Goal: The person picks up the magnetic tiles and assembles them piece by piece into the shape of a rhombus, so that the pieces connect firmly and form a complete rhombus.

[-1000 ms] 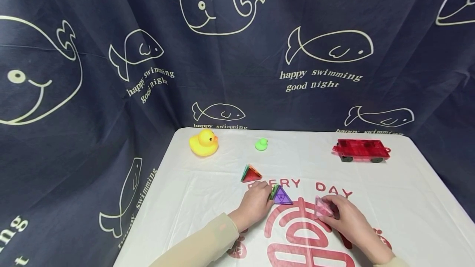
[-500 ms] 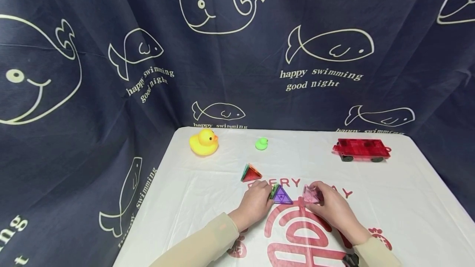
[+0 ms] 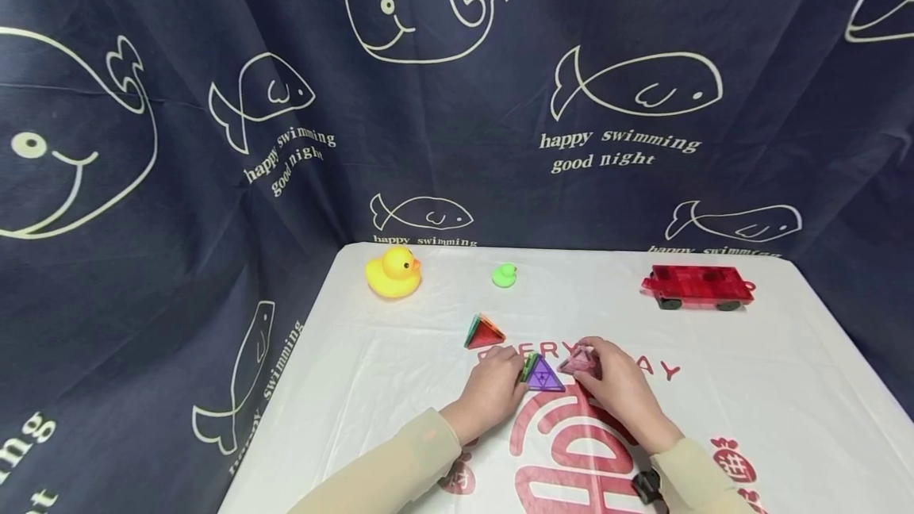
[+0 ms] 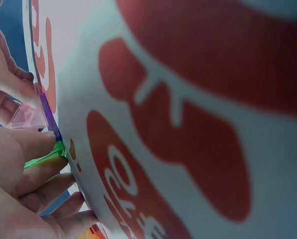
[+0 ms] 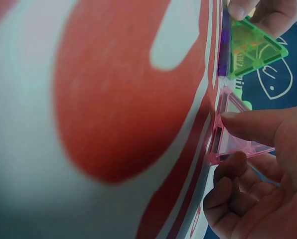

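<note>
My left hand (image 3: 489, 387) pinches a green translucent triangle magnetic tile (image 5: 255, 50), standing up along the left edge of a purple triangle tile (image 3: 546, 376) that lies flat on the table. To the right, my right hand (image 3: 620, 389) holds a pink translucent triangle tile (image 3: 578, 361) between thumb and fingers, close to the purple tile's right side. In the right wrist view the pink tile stands near the tabletop with a narrow gap to the purple one. My fingers hide part of the pink and green tiles.
Behind my left hand stands a small pyramid of red, teal and orange tiles (image 3: 485, 333). Further back are a yellow duck (image 3: 393, 274), a small green duck (image 3: 504, 275) and a red wheeled car base (image 3: 698, 284). A dark blue curtain (image 3: 485, 133) hangs behind the table.
My right hand has moved left and slightly away from me with the pink tile, bringing it beside the purple tile and turning it. My left hand keeps its place on the green tile.
</note>
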Demonstrator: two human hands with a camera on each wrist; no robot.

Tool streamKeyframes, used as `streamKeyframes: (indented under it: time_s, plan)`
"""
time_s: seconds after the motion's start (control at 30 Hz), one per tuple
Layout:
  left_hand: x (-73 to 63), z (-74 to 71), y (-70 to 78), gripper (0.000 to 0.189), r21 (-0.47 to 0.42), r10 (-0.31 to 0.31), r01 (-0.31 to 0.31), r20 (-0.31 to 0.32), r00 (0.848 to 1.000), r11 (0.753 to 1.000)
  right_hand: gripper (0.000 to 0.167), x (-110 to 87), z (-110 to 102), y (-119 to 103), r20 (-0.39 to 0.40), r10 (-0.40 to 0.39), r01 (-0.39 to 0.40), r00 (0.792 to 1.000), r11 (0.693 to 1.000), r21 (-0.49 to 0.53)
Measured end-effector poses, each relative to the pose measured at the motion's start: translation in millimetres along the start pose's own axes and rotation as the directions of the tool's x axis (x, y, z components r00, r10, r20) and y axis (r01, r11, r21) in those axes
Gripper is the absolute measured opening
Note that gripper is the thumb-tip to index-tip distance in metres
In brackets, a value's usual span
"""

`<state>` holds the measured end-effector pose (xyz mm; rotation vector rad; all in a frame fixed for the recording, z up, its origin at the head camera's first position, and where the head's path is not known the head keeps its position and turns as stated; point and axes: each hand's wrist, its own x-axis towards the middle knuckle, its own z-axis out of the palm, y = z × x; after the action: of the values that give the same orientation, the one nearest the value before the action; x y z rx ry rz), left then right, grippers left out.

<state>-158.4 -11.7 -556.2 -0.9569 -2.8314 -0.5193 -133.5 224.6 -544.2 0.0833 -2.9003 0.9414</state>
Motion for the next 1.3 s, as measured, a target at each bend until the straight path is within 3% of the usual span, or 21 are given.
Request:
streamKeyframes:
  time_s: [0.5, 0.67, 1.3]
  plan:
    - [2.2, -0.4, -0.5, 0.015, -0.002, 0.004, -0.004, -0.010, 1.000, 1.000, 0.013, 5.0, 7, -12, -0.010, -0.069, 0.068, 0.998, 0.997, -0.021]
    - [2.3, -0.2, -0.4, 0.016, 0.002, 0.000, 0.000, -0.012, 1.000, 1.000, 0.010, 6.6, 11, -14, 0.002, -0.085, 0.085, 0.996, 0.996, -0.036]
    - [3.1, 0.0, -0.4, 0.014, -0.006, 0.000, 0.000, -0.004, 1.000, 1.000, 0.031, 7.0, 20, -26, 0.013, -0.141, 0.142, 0.990, 0.985, -0.095]
